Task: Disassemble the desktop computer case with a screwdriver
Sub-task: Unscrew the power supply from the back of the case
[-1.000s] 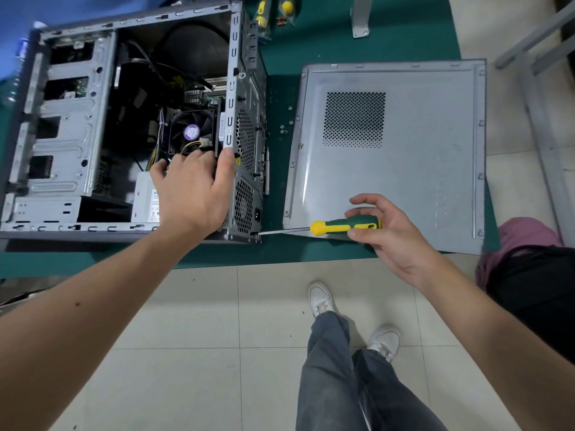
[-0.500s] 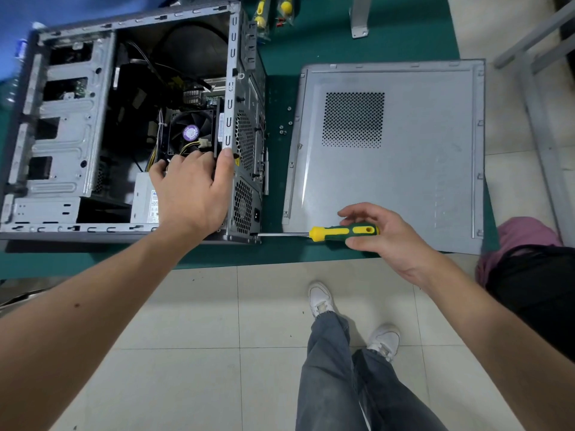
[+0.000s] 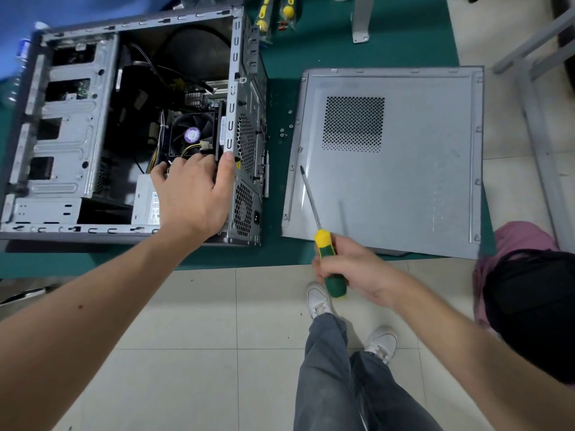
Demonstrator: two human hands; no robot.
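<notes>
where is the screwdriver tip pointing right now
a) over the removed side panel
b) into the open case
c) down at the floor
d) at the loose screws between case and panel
a: the right hand grips the screwdriver, its shaft angled up over the side panel.

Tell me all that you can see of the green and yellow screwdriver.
The green and yellow screwdriver has a thin steel shaft with a dark tip and a plastic handle, yellow at the neck, green behind. The right hand grips the handle. The shaft slants up and left over the near left corner of the removed grey metal side panel.
</notes>
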